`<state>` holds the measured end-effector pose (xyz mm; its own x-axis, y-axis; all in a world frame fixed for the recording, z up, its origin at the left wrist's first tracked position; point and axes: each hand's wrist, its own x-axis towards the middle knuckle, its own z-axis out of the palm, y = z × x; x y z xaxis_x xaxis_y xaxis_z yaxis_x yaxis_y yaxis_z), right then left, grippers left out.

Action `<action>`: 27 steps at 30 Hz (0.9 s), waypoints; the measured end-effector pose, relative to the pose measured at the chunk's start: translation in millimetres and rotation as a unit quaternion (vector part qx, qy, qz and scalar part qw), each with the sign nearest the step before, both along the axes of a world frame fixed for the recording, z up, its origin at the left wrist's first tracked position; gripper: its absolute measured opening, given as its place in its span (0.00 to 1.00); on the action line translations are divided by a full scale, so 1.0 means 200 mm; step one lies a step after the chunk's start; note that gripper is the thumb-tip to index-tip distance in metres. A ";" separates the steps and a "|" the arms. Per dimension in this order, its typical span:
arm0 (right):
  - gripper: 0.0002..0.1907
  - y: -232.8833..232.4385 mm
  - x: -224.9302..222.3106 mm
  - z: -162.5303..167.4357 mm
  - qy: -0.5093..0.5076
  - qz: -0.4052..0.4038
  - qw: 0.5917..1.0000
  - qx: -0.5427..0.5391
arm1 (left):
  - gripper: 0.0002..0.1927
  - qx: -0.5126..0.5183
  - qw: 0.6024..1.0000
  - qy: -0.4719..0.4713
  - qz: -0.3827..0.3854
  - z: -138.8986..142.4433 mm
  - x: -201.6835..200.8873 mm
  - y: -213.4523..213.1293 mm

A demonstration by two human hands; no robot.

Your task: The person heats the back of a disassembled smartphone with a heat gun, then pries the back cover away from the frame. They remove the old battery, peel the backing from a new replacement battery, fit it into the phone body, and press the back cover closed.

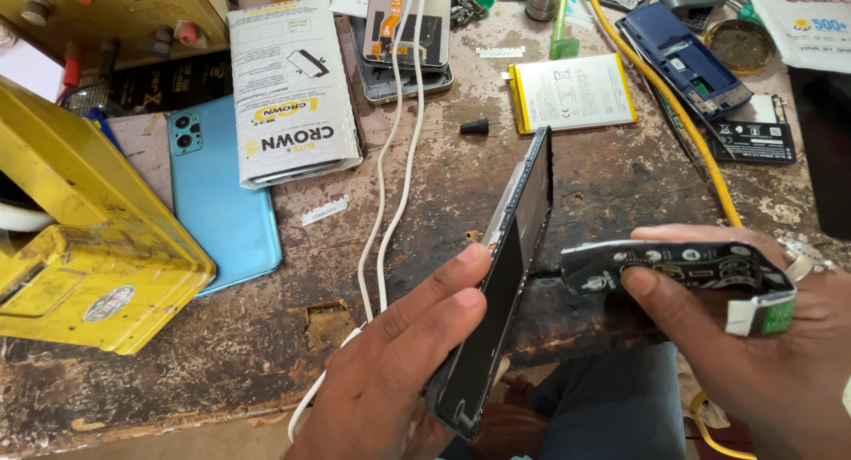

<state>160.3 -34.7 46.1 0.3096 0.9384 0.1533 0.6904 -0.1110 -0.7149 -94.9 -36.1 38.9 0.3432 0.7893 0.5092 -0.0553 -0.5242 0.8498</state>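
Gripping an opened phone (505, 274), left hand (390, 371); right hand (753, 354) pinches seemingly a battery (683, 269).

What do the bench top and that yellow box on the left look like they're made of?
Bench top: seemingly wood, judging by its worn, stained brown surface with chipped gouges. Yellow box: likely painted sheet metal, going by its glossy coat, scuffs and folded edges.

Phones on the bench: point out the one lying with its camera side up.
The light blue phone at the left, beside the yellow case, lies back-up with its camera lenses showing. The dark blue one at top right lies opened, its insides exposed.
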 end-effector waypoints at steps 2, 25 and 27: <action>0.14 0.01 0.00 0.01 0.007 -0.003 1.000 -0.002 | 0.28 0.016 1.000 0.005 0.007 -0.01 0.00 0.01; 0.15 0.02 -0.01 -0.01 0.031 -0.006 0.999 0.031 | 0.28 0.019 1.000 -0.011 0.011 -0.09 -0.01 0.02; 0.15 0.03 -0.01 -0.01 0.027 0.000 0.998 0.050 | 0.29 0.033 0.999 -0.013 0.014 -0.10 0.00 0.02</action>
<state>157.4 -29.0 44.8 0.3205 0.9190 0.2298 0.6506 -0.0372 -0.7585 -95.5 -31.2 17.9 0.3068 0.7627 0.5693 -0.0612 -0.5811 0.8115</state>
